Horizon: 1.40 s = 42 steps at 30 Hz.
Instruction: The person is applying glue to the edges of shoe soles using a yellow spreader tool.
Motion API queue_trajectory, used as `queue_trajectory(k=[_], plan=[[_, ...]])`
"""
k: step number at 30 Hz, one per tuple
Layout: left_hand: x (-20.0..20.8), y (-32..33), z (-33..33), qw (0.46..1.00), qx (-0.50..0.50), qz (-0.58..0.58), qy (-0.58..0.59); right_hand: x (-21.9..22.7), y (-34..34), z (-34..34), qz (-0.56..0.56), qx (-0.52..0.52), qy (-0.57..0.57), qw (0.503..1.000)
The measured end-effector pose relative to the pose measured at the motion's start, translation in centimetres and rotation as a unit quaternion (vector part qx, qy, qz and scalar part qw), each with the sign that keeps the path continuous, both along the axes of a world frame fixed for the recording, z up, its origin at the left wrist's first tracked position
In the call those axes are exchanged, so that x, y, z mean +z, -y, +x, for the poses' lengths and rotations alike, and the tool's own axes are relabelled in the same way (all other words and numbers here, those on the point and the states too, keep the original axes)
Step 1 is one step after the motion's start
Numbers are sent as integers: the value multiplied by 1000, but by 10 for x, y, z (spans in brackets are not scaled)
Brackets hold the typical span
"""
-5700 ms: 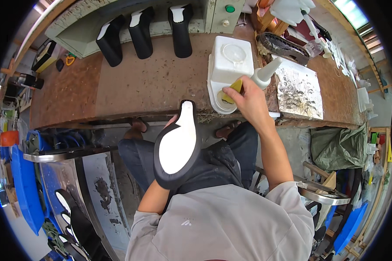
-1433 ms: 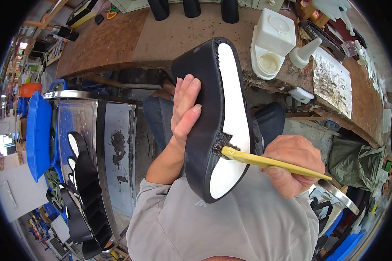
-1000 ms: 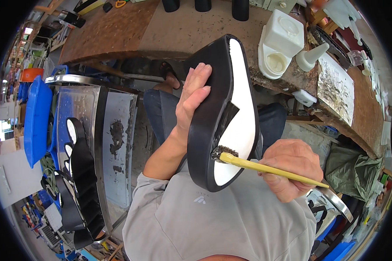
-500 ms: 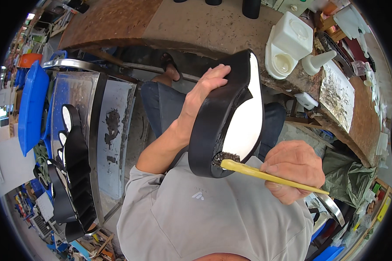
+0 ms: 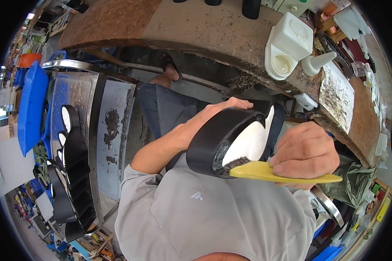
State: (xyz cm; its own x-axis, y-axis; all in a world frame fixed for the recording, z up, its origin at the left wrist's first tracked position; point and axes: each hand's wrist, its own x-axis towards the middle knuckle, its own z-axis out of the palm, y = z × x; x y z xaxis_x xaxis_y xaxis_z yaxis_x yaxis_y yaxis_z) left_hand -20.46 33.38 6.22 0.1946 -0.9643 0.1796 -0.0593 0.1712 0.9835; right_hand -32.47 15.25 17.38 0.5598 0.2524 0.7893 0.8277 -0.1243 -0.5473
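A thick black shoe sole (image 5: 213,131) with a white inner face is held up in front of my chest. My left hand (image 5: 213,112) is closed over its far side, with part of the fingers hidden behind it. My right hand (image 5: 307,151) grips a brush with a flat yellow handle (image 5: 265,170), fingers wrapped round the handle. The brush's dark bristles touch the sole's near rim, where the white face meets the black edge. A wet-looking dark band runs along that rim.
At the left, several black soles (image 5: 77,165) stand on a metal-framed stand (image 5: 101,87) beside a blue bin (image 5: 32,108). The brown workbench (image 5: 183,28) curves across the far side, carrying a white plastic container with a cup (image 5: 287,45) and a white nozzle piece (image 5: 318,62).
The sole has tipped, its far end dropping toward me, so its white face looks shorter. My right hand has risen slightly and turned the brush, showing the handle's broad side.
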Motion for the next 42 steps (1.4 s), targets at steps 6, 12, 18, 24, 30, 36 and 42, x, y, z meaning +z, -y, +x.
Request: queue_trajectory(k=[6, 12, 18, 24, 30, 36, 42], plan=[[-3, 7, 0, 998, -13, -59, 21, -4, -10, -9, 113, -187, 7, 976], [3, 10, 3, 998, -32, -50, 7, -15, -9, -8, 45, -204, 67, 976], [4, 23, 8, 998, -46, -49, 0, -15, 4, -12, 29, -190, 82, 978], [-3, 24, 18, 999, -44, -27, -16, -20, 6, -15, 74, -291, 31, 953], [-14, 10, 22, 997, 69, -32, -24, -40, 44, -34, 328, -328, -133, 876], [-30, 18, 40, 934, 103, -67, -335, -118, 98, 0, 222, -539, -260, 770], [-47, 39, 39, 921, 137, -35, -363, -148, 104, 0, 101, -568, -272, 770]])
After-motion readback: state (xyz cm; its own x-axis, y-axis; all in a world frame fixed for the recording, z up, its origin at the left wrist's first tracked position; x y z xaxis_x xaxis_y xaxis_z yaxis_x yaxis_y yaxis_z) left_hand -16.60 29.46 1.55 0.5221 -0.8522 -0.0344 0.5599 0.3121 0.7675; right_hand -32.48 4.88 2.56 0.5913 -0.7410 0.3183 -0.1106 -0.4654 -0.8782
